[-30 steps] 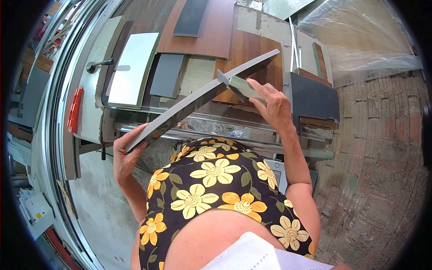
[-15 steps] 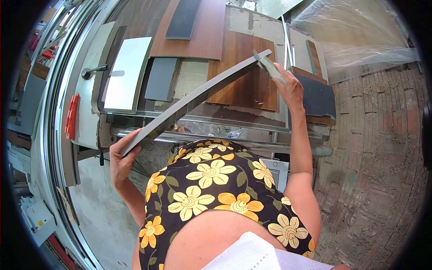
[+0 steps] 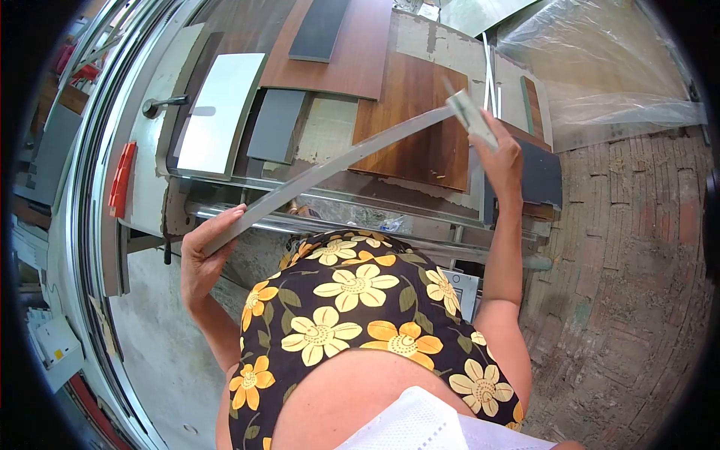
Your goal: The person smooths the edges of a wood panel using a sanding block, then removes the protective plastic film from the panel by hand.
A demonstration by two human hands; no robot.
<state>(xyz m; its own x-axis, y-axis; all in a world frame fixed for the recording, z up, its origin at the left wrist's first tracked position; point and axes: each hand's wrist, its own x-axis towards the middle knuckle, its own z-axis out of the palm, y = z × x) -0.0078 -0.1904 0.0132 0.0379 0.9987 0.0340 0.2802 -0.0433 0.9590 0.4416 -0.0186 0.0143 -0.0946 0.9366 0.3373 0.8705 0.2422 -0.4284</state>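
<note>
My left hand (image 3: 206,259) is closed on the near left end of a long grey board (image 3: 330,172), which I see almost edge-on. The board slants up to the right, above the machine bed. At its far right end my right hand (image 3: 501,154) grips a pale, block-shaped hand tool (image 3: 472,118). A thin, blurred piece sticks out from the top of this tool, whose exact kind I cannot make out. The tool touches or nearly touches the board's end.
Beneath the board, a white panel (image 3: 220,112), a grey panel (image 3: 276,126), a brown wood-grain panel (image 3: 427,124) and a dark panel (image 3: 319,30) lie on the machine bed. Metal rails (image 3: 337,199) run along its front. A red piece (image 3: 122,180) is at left, brick floor (image 3: 615,262) at right.
The board has turned so that its lower face no longer shows, and its far end has dropped slightly. My right hand with the pale tool has moved a little right and toward me.
</note>
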